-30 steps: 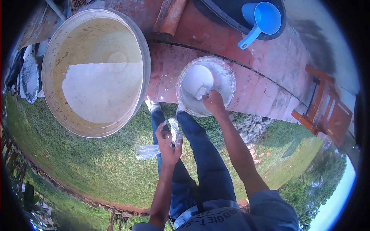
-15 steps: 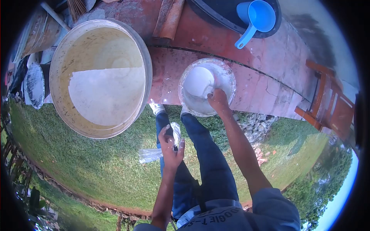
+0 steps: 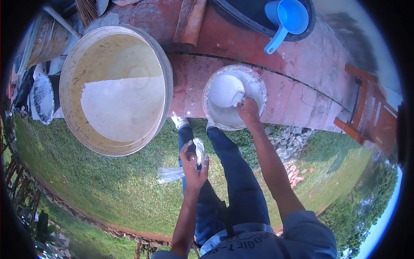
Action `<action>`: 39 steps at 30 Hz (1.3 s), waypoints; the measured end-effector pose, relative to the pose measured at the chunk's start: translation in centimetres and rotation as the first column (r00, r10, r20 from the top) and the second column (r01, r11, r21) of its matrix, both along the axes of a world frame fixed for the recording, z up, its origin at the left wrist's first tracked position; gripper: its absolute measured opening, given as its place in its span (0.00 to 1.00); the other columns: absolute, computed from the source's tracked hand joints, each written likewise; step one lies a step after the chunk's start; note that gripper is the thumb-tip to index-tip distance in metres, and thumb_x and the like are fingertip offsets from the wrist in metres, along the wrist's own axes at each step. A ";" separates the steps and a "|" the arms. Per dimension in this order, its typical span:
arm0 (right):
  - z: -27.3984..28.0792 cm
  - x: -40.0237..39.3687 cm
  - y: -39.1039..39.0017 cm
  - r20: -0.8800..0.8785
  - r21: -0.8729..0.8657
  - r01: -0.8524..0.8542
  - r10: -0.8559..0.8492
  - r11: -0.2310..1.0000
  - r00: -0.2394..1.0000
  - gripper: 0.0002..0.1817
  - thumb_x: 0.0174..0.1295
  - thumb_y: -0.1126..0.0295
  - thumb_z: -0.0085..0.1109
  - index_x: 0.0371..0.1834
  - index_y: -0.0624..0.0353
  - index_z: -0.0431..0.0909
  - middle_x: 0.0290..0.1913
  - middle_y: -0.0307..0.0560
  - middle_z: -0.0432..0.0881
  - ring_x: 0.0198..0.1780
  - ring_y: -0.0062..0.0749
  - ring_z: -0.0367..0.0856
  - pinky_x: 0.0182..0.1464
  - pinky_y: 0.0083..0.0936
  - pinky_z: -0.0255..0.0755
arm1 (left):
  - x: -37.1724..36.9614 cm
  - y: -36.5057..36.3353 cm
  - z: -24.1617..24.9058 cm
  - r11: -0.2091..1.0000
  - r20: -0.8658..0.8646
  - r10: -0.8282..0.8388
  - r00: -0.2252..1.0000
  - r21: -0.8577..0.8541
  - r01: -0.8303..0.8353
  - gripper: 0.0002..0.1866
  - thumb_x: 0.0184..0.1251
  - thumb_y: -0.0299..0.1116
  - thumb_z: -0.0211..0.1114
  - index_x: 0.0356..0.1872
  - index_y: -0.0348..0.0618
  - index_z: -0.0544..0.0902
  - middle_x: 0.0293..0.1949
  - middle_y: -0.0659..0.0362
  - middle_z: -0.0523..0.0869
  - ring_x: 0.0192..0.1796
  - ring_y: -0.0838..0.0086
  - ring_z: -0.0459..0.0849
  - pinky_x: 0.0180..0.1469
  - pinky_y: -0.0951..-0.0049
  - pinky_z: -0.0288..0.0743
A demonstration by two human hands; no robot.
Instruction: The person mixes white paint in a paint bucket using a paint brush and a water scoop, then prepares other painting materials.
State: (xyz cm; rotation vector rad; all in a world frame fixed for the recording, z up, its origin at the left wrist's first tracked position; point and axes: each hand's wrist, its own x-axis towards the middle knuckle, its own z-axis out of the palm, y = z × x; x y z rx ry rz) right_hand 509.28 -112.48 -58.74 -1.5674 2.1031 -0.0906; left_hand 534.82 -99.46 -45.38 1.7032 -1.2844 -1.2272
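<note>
My right hand [image 3: 248,110] is closed round the handle of a round white dipper [image 3: 226,91]. The dipper sits within the mouth of a white-smeared bucket [image 3: 261,103], and white material coats the bucket's inside. Lower down, my left hand [image 3: 193,167] is in the air in front of my legs, fingers curved and apart from the thumb. White smears mark its fingertips. A twisted white piece of cloth or plastic [image 3: 199,149] shows beside those fingers, overlapping the gap between finger and thumb in this view.
A large round tub [image 3: 168,82] stands left of the bucket. Behind are a black basin [image 3: 241,18] with a blue dipper [image 3: 293,19] and a curved clay tile [image 3: 189,21]. A wooden chair [image 3: 366,103] is at right. Clear plastic [image 3: 170,174] lies on the grass.
The white dipper has turned slightly in the bucket with my right hand on its handle. My left hand stays nearly in place, and the whole view has shifted a little.
</note>
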 end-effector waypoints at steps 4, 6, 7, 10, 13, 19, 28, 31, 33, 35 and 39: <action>-0.1 1.9 0.9 0.129 0.133 -0.008 -0.010 0.991 0.992 0.14 0.53 0.66 0.64 0.34 0.68 0.81 0.36 0.63 0.83 0.42 0.56 0.83 0.48 0.43 0.75 | -0.3 -0.1 -0.5 1.000 -0.011 0.008 1.000 0.030 -0.008 0.13 0.60 0.28 0.62 0.44 0.33 0.79 0.60 0.41 0.65 0.59 0.51 0.70 0.62 0.55 0.63; -0.1 3.1 -0.8 0.182 0.126 0.041 -0.063 0.991 0.981 0.15 0.54 0.66 0.64 0.37 0.68 0.82 0.36 0.63 0.84 0.42 0.55 0.84 0.48 0.41 0.76 | -0.5 -0.1 -0.5 1.000 0.005 -0.010 1.000 0.013 0.010 0.13 0.60 0.28 0.62 0.45 0.33 0.79 0.60 0.41 0.65 0.60 0.50 0.69 0.63 0.55 0.62; -0.6 3.4 -1.6 0.278 0.095 0.103 -0.126 0.990 0.952 0.16 0.54 0.66 0.64 0.38 0.69 0.82 0.36 0.63 0.84 0.42 0.54 0.84 0.48 0.40 0.76 | -0.5 -0.2 -0.5 1.000 0.010 -0.015 1.000 0.018 0.015 0.13 0.60 0.28 0.62 0.45 0.33 0.79 0.60 0.41 0.65 0.60 0.50 0.69 0.63 0.55 0.62; -0.6 3.1 -3.2 0.384 -0.001 0.190 -0.175 0.982 0.907 0.16 0.55 0.66 0.63 0.42 0.68 0.82 0.36 0.62 0.85 0.42 0.53 0.85 0.49 0.38 0.76 | -0.5 -0.2 -0.7 0.993 0.113 -0.043 0.993 -0.102 0.055 0.14 0.54 0.25 0.67 0.40 0.29 0.77 0.62 0.43 0.68 0.36 0.67 0.71 0.44 0.65 0.69; 0.1 1.0 -3.1 0.166 -0.132 0.164 -0.141 0.978 0.976 0.16 0.56 0.68 0.61 0.44 0.68 0.81 0.40 0.64 0.82 0.43 0.55 0.83 0.50 0.41 0.75 | -0.3 -0.2 -0.7 0.990 0.130 -0.047 0.990 -0.125 0.063 0.13 0.54 0.25 0.67 0.39 0.29 0.77 0.62 0.43 0.68 0.36 0.67 0.70 0.43 0.66 0.69; 0.7 0.5 1.1 0.034 0.050 0.020 -0.022 0.999 0.999 0.14 0.55 0.67 0.62 0.35 0.70 0.80 0.37 0.65 0.82 0.42 0.58 0.82 0.49 0.44 0.74 | -0.2 -0.4 -1.1 0.991 0.111 -0.034 0.993 -0.126 0.048 0.13 0.54 0.25 0.66 0.40 0.30 0.78 0.63 0.43 0.67 0.37 0.67 0.71 0.43 0.65 0.69; -0.3 2.6 -3.3 0.387 -0.102 0.228 -0.173 0.968 0.906 0.16 0.55 0.66 0.62 0.39 0.70 0.82 0.34 0.63 0.84 0.40 0.55 0.83 0.47 0.44 0.75 | -0.6 0.1 -1.2 0.988 0.061 0.048 0.997 -0.150 -0.038 0.12 0.54 0.22 0.66 0.40 0.31 0.77 0.63 0.44 0.68 0.37 0.68 0.68 0.44 0.67 0.68; -0.5 -0.2 -2.3 0.035 -0.201 0.103 -0.098 0.974 0.995 0.14 0.55 0.67 0.60 0.38 0.69 0.81 0.36 0.66 0.82 0.40 0.57 0.82 0.48 0.44 0.75 | -0.2 0.3 -1.2 0.989 0.069 0.057 0.996 -0.144 -0.047 0.11 0.54 0.22 0.66 0.39 0.31 0.77 0.63 0.44 0.68 0.38 0.68 0.69 0.44 0.67 0.68; 0.2 -0.6 -0.6 0.053 -0.116 0.077 -0.072 0.990 0.996 0.14 0.55 0.67 0.60 0.38 0.69 0.81 0.36 0.66 0.82 0.41 0.57 0.82 0.49 0.44 0.75 | 0.0 0.5 -1.6 0.989 0.027 0.107 0.994 -0.101 -0.104 0.11 0.55 0.22 0.65 0.39 0.30 0.77 0.63 0.44 0.68 0.38 0.68 0.70 0.45 0.67 0.68; 0.4 -0.4 0.8 0.070 -0.025 0.052 -0.050 0.998 0.996 0.14 0.55 0.67 0.60 0.37 0.69 0.81 0.37 0.66 0.83 0.42 0.57 0.82 0.49 0.44 0.75 | 0.6 0.6 -1.8 0.996 0.058 0.060 0.997 -0.071 -0.056 0.13 0.58 0.23 0.63 0.44 0.30 0.76 0.62 0.45 0.65 0.44 0.66 0.71 0.49 0.66 0.67; -1.3 3.1 0.0 0.309 0.076 0.160 -0.176 0.984 0.935 0.15 0.55 0.67 0.61 0.40 0.68 0.82 0.37 0.63 0.84 0.41 0.54 0.84 0.48 0.39 0.76 | 0.1 0.4 -2.2 0.998 0.088 0.046 0.995 -0.055 -0.042 0.14 0.62 0.26 0.62 0.47 0.31 0.77 0.61 0.46 0.63 0.49 0.65 0.72 0.53 0.66 0.67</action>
